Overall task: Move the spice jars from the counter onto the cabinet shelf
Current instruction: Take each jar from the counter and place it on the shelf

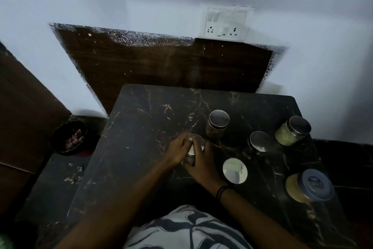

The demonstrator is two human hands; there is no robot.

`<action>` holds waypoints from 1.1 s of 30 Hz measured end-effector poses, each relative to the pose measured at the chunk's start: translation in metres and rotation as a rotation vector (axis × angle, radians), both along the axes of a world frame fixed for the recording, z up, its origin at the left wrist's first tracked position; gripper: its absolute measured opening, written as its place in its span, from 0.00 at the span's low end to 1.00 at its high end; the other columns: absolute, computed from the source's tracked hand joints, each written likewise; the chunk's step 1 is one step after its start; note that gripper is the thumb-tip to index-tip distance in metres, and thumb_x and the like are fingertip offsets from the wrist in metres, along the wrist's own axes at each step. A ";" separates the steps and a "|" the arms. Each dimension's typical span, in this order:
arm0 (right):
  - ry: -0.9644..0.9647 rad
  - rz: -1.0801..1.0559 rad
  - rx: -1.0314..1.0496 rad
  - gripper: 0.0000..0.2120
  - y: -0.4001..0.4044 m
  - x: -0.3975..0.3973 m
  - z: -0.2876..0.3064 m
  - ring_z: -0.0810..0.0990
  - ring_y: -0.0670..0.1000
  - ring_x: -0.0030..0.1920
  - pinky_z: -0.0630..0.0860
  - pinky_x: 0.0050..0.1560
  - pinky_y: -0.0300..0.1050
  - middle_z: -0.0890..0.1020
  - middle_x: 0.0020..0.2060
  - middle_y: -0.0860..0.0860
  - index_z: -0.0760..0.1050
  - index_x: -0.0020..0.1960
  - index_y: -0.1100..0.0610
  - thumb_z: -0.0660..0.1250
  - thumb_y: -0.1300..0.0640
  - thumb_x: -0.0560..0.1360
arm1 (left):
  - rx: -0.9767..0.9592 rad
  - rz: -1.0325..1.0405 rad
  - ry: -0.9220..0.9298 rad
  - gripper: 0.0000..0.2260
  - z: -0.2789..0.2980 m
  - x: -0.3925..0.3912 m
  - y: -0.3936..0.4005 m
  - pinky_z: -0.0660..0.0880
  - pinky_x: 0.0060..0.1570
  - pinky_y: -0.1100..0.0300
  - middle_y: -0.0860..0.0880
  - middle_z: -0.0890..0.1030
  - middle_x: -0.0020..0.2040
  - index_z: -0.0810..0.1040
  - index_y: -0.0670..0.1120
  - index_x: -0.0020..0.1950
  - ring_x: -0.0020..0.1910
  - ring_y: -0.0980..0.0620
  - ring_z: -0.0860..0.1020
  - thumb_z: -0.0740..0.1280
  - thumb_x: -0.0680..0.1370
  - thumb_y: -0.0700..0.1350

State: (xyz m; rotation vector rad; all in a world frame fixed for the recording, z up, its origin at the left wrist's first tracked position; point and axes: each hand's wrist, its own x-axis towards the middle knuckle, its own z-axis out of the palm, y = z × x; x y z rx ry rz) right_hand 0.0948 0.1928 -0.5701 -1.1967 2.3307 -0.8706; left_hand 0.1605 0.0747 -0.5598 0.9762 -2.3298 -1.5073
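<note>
Just left of the frame's centre, a small spice jar (194, 148) is clasped between both hands on the dark marbled counter (141, 127): left hand (178, 151) and right hand (201, 163) have fingers curled round its sides. It is judged rigid, light, smooth-walled, probably breakable; the body below the shiny metal lid is best gripped.

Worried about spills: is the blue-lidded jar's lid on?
On. The blue lid covers the top of the clear jar of pale yellowish contents, standing on the dark marble counter.
</note>
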 end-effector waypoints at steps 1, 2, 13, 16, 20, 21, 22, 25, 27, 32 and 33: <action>-0.006 -0.003 0.010 0.42 0.001 0.001 -0.005 0.64 0.57 0.71 0.68 0.70 0.51 0.59 0.72 0.58 0.56 0.78 0.49 0.74 0.52 0.70 | 0.033 0.019 -0.001 0.13 -0.002 0.000 0.002 0.73 0.50 0.66 0.54 0.79 0.58 0.75 0.54 0.66 0.56 0.54 0.79 0.57 0.84 0.51; -0.011 -0.012 0.015 0.43 0.001 0.001 -0.009 0.65 0.57 0.71 0.69 0.70 0.52 0.59 0.72 0.58 0.55 0.78 0.48 0.74 0.53 0.71 | 0.054 0.038 -0.001 0.13 -0.003 0.000 0.003 0.73 0.49 0.65 0.53 0.80 0.58 0.75 0.54 0.66 0.55 0.55 0.79 0.56 0.84 0.51; -0.352 -0.212 -0.397 0.36 -0.009 -0.030 0.005 0.72 0.35 0.60 0.69 0.57 0.28 0.72 0.64 0.45 0.63 0.70 0.45 0.75 0.49 0.66 | 0.277 0.293 0.147 0.18 0.014 0.000 -0.011 0.78 0.46 0.55 0.40 0.81 0.49 0.80 0.38 0.52 0.46 0.47 0.80 0.56 0.85 0.50; -0.639 -0.171 -0.486 0.30 -0.011 -0.051 0.013 0.78 0.44 0.61 0.77 0.57 0.41 0.77 0.64 0.47 0.66 0.68 0.44 0.73 0.52 0.69 | 0.339 0.347 0.291 0.15 0.022 0.003 -0.018 0.77 0.38 0.61 0.45 0.82 0.39 0.82 0.43 0.42 0.38 0.51 0.80 0.60 0.83 0.44; -0.968 -0.223 -0.556 0.21 -0.020 -0.065 0.020 0.81 0.56 0.57 0.79 0.51 0.50 0.80 0.59 0.55 0.74 0.64 0.49 0.66 0.52 0.71 | 0.508 0.364 0.385 0.08 0.025 0.003 -0.018 0.75 0.38 0.55 0.44 0.80 0.39 0.80 0.46 0.39 0.39 0.47 0.77 0.68 0.79 0.42; -1.039 -0.238 -0.562 0.20 -0.022 -0.066 0.021 0.80 0.58 0.55 0.79 0.50 0.52 0.81 0.58 0.58 0.74 0.64 0.52 0.64 0.52 0.73 | 0.558 0.345 0.392 0.08 0.026 0.003 -0.016 0.75 0.37 0.56 0.46 0.80 0.37 0.79 0.48 0.38 0.37 0.48 0.77 0.69 0.77 0.44; -1.096 -0.243 -0.555 0.19 -0.024 -0.067 0.023 0.81 0.60 0.55 0.79 0.49 0.54 0.81 0.57 0.59 0.75 0.63 0.54 0.63 0.50 0.74 | 0.608 0.321 0.401 0.07 0.028 0.004 -0.014 0.75 0.36 0.57 0.47 0.79 0.36 0.79 0.48 0.38 0.36 0.50 0.76 0.69 0.76 0.46; -1.188 -0.265 -0.495 0.25 -0.025 -0.064 0.026 0.81 0.64 0.56 0.80 0.53 0.61 0.82 0.58 0.63 0.76 0.64 0.58 0.59 0.43 0.76 | 0.738 0.315 0.448 0.07 0.029 0.003 -0.007 0.75 0.39 0.56 0.49 0.79 0.35 0.77 0.48 0.39 0.36 0.51 0.77 0.68 0.77 0.46; -1.203 -0.286 -0.473 0.25 -0.026 -0.062 0.028 0.81 0.64 0.55 0.79 0.53 0.60 0.83 0.56 0.63 0.79 0.61 0.61 0.58 0.43 0.77 | 0.803 0.353 0.476 0.07 0.028 0.003 -0.004 0.79 0.40 0.55 0.48 0.81 0.37 0.75 0.46 0.41 0.37 0.50 0.80 0.66 0.79 0.45; -1.228 -0.296 -0.467 0.26 -0.030 -0.055 0.037 0.81 0.63 0.54 0.78 0.55 0.60 0.82 0.57 0.65 0.77 0.63 0.64 0.55 0.44 0.80 | 0.825 0.389 0.483 0.06 0.028 0.005 -0.004 0.81 0.35 0.56 0.48 0.85 0.40 0.75 0.45 0.44 0.38 0.52 0.85 0.66 0.80 0.46; -1.223 -0.303 -0.479 0.25 -0.031 -0.054 0.040 0.81 0.65 0.56 0.77 0.56 0.61 0.81 0.58 0.66 0.76 0.64 0.64 0.55 0.45 0.80 | 0.809 0.394 0.481 0.06 0.029 0.005 -0.005 0.81 0.35 0.56 0.48 0.85 0.41 0.76 0.46 0.44 0.38 0.51 0.85 0.66 0.79 0.47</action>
